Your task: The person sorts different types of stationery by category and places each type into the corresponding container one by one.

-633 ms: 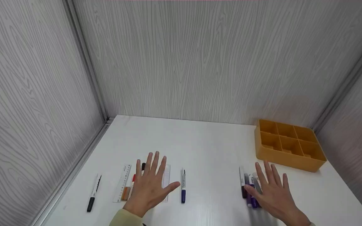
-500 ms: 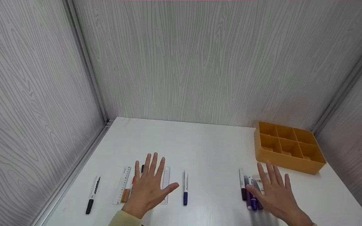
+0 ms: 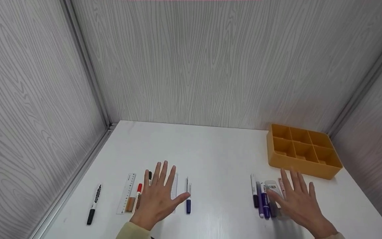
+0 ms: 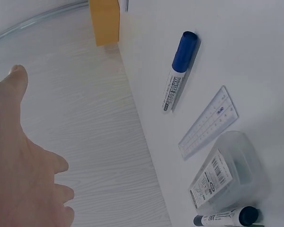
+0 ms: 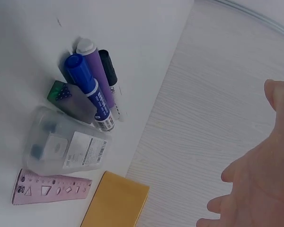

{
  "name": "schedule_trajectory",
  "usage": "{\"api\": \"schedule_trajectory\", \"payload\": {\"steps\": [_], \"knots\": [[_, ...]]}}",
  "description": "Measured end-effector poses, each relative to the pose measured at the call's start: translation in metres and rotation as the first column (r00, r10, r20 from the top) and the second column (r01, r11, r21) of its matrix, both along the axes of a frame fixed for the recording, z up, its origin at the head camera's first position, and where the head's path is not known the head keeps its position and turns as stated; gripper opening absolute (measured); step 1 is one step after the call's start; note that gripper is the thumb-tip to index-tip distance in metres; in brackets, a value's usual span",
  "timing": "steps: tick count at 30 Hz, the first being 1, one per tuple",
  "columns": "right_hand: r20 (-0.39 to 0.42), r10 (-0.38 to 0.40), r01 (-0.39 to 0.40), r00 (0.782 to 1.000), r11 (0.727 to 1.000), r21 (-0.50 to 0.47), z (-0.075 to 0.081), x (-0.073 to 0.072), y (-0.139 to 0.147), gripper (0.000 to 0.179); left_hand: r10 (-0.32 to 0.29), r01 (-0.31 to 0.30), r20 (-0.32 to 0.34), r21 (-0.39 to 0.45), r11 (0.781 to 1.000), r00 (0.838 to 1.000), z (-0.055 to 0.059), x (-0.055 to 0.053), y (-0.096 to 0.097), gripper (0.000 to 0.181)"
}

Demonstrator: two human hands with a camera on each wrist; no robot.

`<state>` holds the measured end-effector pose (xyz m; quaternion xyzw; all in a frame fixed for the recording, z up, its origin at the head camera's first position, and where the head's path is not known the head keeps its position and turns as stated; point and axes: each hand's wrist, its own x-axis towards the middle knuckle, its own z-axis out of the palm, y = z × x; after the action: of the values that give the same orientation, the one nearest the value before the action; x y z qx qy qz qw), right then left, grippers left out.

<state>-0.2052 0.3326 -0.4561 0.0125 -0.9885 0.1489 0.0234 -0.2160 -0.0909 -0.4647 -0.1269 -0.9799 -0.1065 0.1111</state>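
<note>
My left hand [image 3: 159,200] hovers palm down, fingers spread, over a group on the left: a ruler [image 3: 127,192], a red-capped marker [image 3: 139,188] and others partly hidden beneath it. Beside its thumb lies a blue-capped marker [image 3: 188,205]. A clear plastic case [image 4: 227,175] shows below it in the left wrist view. My right hand [image 3: 302,205] is also spread and holds nothing. Near it lie a black-capped marker [image 3: 254,191], a purple marker [image 3: 260,202], a blue marker [image 5: 91,87], another clear case [image 5: 66,144] and a pink ruler [image 5: 52,187].
An orange box [image 3: 303,168] with several compartments stands at the back right, and nothing shows inside them. A black-capped marker [image 3: 94,205] lies apart at the far left. Wood-grain panels [image 3: 191,66] enclose the white table [image 3: 211,156] at the back and sides.
My right hand has shifted a little to the right, uncovering more of the clear case and the pink ruler. The head view has moved slightly. My left hand keeps its spread pose.
</note>
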Motion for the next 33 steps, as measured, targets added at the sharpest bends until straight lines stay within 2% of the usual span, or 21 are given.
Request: {"api": "schedule_trajectory", "payload": {"steps": [6, 10, 20, 30, 33], "knots": [[0.000, -0.018, 0.018, 1.000, 1.000, -0.004, 0.002, -0.004, 0.016, 0.096, -0.005, 0.005, 0.013, 0.024, 1.000, 1.000, -0.004, -0.002, 0.004, 0.099], [0.000, -0.038, 0.038, 0.999, 0.999, -0.019, 0.003, -0.009, 0.029, 0.097, -0.022, 0.018, 0.050, 0.083, 0.996, 0.998, -0.008, -0.005, 0.008, 0.098], [0.080, -0.132, 0.138, 0.988, 0.988, -0.071, 0.005, -0.030, 0.075, 0.099, -0.102, 0.064, 0.157, 0.228, 0.972, 0.982, -0.019, -0.019, 0.029, 0.094], [0.041, -0.280, 0.282, 0.959, 0.939, -0.197, 0.006, -0.050, 0.118, 0.092, -0.231, 0.165, 0.181, 0.320, 0.933, 0.956, -0.019, -0.034, 0.070, 0.091], [0.063, -0.308, 0.314, 0.949, 0.919, -0.237, 0.008, -0.057, 0.125, 0.094, -0.260, 0.188, 0.181, 0.339, 0.922, 0.948, -0.018, -0.039, 0.083, 0.090]]}}
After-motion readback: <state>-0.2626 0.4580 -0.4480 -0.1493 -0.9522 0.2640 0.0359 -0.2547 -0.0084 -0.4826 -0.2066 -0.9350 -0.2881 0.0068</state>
